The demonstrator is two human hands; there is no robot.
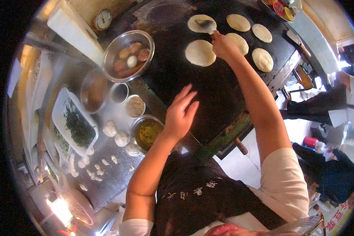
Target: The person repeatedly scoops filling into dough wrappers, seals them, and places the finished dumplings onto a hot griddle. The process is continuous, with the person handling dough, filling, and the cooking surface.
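Observation:
My right hand [224, 45] grips the handle of a spoon or small ladle [207, 25], whose bowl rests over a round flatbread [194, 23] at the back of the dark griddle [171, 67]. Below that bread lies a second, larger dough round [200, 53]. Several smaller rounds, among them a flatbread [262, 60], lie to the right; my right hand partly covers one. My left hand [181, 113] is empty with its fingers apart, above the griddle's near left edge, beside a bowl of yellow oil [148, 133].
Left of the griddle stand a steel bowl of eggs [128, 56], a cup of ground seasoning [135, 106], a dark-filled cup [119, 93] and a white tray of chopped greens [90, 129]. Dough balls [121, 138] lie near the oil. Other people are at the right, one seated person [327, 174] among them.

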